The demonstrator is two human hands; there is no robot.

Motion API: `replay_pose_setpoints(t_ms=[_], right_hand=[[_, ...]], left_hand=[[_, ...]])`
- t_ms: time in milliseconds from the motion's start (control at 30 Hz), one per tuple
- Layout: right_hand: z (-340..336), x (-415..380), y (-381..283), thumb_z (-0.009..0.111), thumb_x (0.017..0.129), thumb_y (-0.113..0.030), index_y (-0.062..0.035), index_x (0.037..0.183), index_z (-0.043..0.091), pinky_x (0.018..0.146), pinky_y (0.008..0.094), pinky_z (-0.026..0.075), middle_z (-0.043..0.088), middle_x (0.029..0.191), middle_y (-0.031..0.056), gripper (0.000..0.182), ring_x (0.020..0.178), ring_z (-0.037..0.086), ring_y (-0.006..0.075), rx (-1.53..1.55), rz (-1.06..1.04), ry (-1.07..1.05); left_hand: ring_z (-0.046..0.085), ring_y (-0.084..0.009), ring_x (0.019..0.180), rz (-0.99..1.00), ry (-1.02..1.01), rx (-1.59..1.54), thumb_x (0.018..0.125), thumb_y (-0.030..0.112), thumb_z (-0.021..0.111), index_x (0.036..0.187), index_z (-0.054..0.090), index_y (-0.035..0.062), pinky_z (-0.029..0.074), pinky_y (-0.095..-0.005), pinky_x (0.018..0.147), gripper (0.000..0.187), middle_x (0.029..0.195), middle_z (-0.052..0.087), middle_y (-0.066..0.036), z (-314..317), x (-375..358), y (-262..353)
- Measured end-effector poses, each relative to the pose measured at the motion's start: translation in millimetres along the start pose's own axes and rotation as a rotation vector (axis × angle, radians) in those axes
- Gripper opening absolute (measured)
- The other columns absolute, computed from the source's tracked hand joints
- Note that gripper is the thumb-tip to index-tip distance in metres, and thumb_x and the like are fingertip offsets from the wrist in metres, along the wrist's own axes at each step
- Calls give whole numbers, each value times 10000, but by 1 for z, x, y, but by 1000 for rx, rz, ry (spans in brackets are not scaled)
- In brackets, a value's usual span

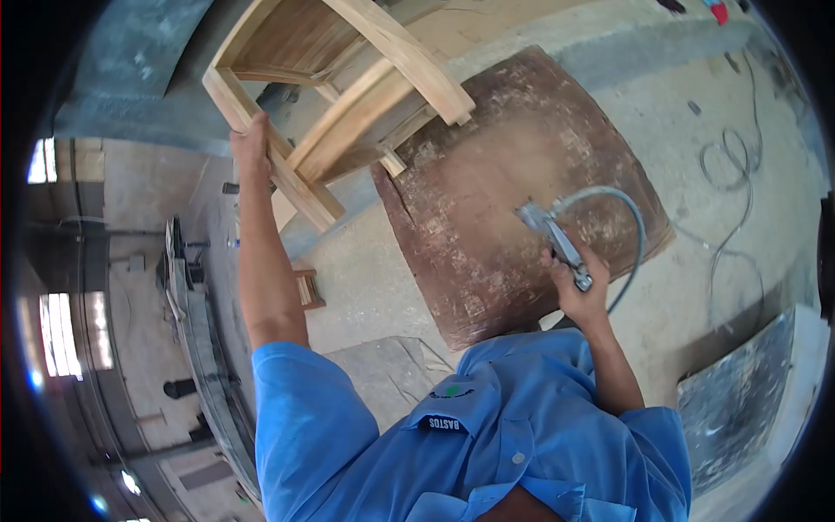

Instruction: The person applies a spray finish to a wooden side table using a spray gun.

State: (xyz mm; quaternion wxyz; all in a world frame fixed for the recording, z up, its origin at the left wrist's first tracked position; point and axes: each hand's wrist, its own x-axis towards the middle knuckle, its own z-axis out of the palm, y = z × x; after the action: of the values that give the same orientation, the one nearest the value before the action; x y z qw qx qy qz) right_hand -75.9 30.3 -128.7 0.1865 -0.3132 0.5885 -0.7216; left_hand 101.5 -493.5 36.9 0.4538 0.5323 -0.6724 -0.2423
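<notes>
My left hand (pixel 252 146), at the upper left, is wrapped round a leg of an unpainted wooden chair frame (pixel 352 117). The frame is tilted, and part of it overlaps the far left of a worn brown board (pixel 496 235). In my right hand (pixel 581 283) is a metal spray gun (pixel 557 237), its head pointing up and left over the board. A grey hose (pixel 631 204) is joined to the gun and curves round to the right of my hand. The frame and the gun are apart.
More hose (pixel 739 174) lies in loops on the concrete floor at the right. A paint-stained panel (pixel 739 404) stands at the lower right. A small wooden piece (pixel 308 289) is on the floor near my left arm, and a grey sheet (pixel 383 374) lies below it.
</notes>
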Motion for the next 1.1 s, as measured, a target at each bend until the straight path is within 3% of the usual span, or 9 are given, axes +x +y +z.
replay_pose_setpoints(t_ms=[367,433,600,700,767,833,900,1033,1100], right_hand=[[90,-15,10,732,864,-236,36,1275,619,653,306,501,628,771,104,506,683,621,174,83,-52,130],[87,-13,9,691,949,-251,74,1322,569,720,270,528,704,949,88,509,816,651,124,60,-61,79],[105,-3,19,753,835,-171,50,1249,629,629,299,508,666,808,139,485,703,661,177,109,-207,291],[111,-16,20,786,815,-194,55,1247,632,617,307,518,686,830,161,523,709,680,189,177,-79,156],[115,-28,22,755,843,-198,65,1267,617,746,324,557,725,1036,184,518,855,718,213,93,-125,-100],[127,-39,26,772,802,-222,53,1272,621,792,367,568,713,1106,216,565,921,731,276,73,-156,-108],[131,-43,25,779,798,-224,46,1280,617,817,385,568,698,1149,232,576,971,728,295,74,-200,-142],[131,-36,30,813,790,-256,36,1227,651,721,366,570,721,907,197,550,820,737,295,121,-130,11],[120,-31,34,786,800,-197,48,1232,645,687,353,565,718,896,202,516,789,734,267,44,-113,31]], left_hand=[[673,-300,998,-134,-80,7,695,222,852,1291,474,-175,563,-390,864,810,1195,617,-236,13,62,11],[673,-308,1017,-141,-141,-41,706,211,848,1296,488,-179,561,-397,888,794,1220,618,-229,13,77,5],[667,-312,1039,-211,-183,-90,739,174,818,1289,488,-181,555,-406,915,733,1205,626,-216,17,91,1],[664,-314,1048,-203,-191,-93,747,163,810,1295,479,-181,553,-407,925,727,1212,620,-219,15,92,2],[662,-316,1052,-189,-197,-89,748,159,808,1299,471,-183,553,-407,929,731,1218,615,-222,15,86,4],[633,-312,1112,-199,-179,-64,806,214,775,1337,469,-102,507,-392,990,689,1270,601,-205,16,77,9],[647,-315,1084,-186,-173,-77,776,187,791,1331,452,-145,529,-394,963,730,1254,600,-221,15,76,10],[662,-317,1055,-182,-159,-96,740,163,812,1311,449,-193,550,-393,936,764,1231,603,-239,14,74,6],[662,-316,1052,-169,-160,-89,740,166,812,1302,458,-194,551,-393,932,755,1227,605,-238,12,69,8]])
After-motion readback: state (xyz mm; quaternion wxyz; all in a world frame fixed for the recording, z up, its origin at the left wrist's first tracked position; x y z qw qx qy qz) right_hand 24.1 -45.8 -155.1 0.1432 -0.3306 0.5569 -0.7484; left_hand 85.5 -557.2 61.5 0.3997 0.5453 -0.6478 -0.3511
